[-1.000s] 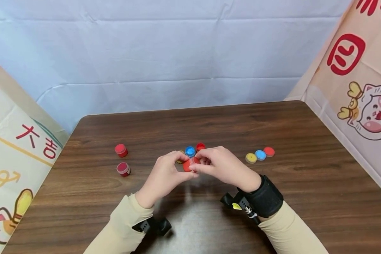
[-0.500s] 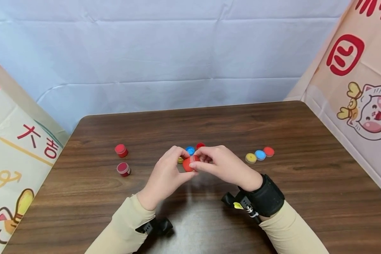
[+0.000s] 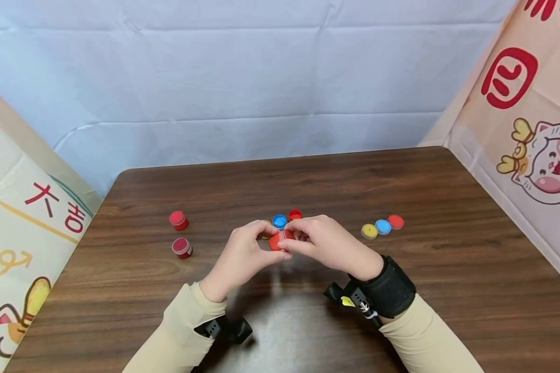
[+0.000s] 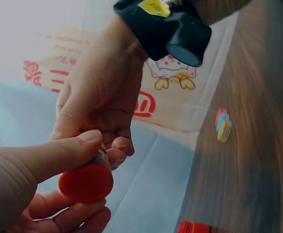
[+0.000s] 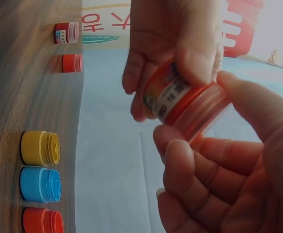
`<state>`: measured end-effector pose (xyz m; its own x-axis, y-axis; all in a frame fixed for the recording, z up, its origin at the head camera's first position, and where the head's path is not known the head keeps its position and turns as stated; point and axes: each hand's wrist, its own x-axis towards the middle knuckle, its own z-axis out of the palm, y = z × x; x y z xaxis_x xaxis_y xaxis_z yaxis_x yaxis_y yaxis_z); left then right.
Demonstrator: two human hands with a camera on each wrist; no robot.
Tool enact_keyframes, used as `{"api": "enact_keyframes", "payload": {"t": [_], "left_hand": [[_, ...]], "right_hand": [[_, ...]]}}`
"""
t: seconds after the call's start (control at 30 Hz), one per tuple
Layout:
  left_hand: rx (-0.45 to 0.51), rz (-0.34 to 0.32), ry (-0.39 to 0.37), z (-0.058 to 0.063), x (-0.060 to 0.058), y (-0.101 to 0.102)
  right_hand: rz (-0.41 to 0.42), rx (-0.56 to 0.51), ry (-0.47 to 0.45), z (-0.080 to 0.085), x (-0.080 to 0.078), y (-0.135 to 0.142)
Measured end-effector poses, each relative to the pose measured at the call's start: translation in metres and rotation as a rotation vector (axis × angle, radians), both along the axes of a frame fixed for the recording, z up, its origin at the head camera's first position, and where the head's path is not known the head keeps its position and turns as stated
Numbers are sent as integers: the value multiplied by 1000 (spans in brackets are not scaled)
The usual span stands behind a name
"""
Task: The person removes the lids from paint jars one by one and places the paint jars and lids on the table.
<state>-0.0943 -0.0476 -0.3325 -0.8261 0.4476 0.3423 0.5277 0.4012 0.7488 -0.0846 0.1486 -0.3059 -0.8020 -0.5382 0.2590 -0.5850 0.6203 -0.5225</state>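
Fingers of the left hand [image 3: 242, 255] grip a labelled red screw-top jar [image 5: 173, 97] whose lid [image 5: 204, 111] the right hand [image 3: 329, 246] pinches, over the table [image 3: 448, 233] near an open blue jar [image 3: 279, 221], one end seemingly braced so the other can twist.

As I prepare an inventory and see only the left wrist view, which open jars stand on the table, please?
Observer: Three, in one row: round yellow plastic jar, round blue plastic jar, round red plastic jar.
Operator: And closed ones?
Observer: At left in the head view: a round bright-red plastic jar and a round dark-red plastic jar.
Operator: What does the right hand pinch on the round orange-red jar?
Observer: Its ridged reddish plastic lid, as the right wrist view shows.
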Motion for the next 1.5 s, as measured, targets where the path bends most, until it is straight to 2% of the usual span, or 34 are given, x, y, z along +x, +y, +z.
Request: {"api": "enact_keyframes", "payload": {"t": [0.2,0.27,0.3,0.33,0.4,0.53,0.63,0.73,0.83,1.07,1.17,1.27,1.5], "left_hand": [[32,-51,-230,4,-1,-4],[33,-60,-264,5,-1,-6],[32,-59,-258,6,0,-6],[28,-57,-234,6,0,-7],[0,-46,-124,8,1,-7],[-96,-2,228,8,0,-5],[-152,18,422,6,-1,-3],[-180,11,512,3,-3,-1],[-191,4,543,1,-5,0],[-211,49,539,5,-2,-2],[-218,60,506,6,-1,-3],[-209,62,418,8,0,-4],[-155,-4,109,13,-2,-10]], "right_hand": [[45,12,-14,1,0,0],[52,0,-19,1,0,0],[54,-18,-23,1,0,0],[55,-36,-26,1,0,0],[55,-77,-38,1,0,0],[35,-144,-81,0,-1,1],[18,-175,-116,-2,-1,2],[12,-185,-113,-4,0,1],[12,-181,-84,-5,0,0],[9,-158,-82,-3,1,-1],[12,-148,-89,-3,1,-2],[12,-125,-76,-3,1,-3],[28,-6,41,-1,4,-5]]}}
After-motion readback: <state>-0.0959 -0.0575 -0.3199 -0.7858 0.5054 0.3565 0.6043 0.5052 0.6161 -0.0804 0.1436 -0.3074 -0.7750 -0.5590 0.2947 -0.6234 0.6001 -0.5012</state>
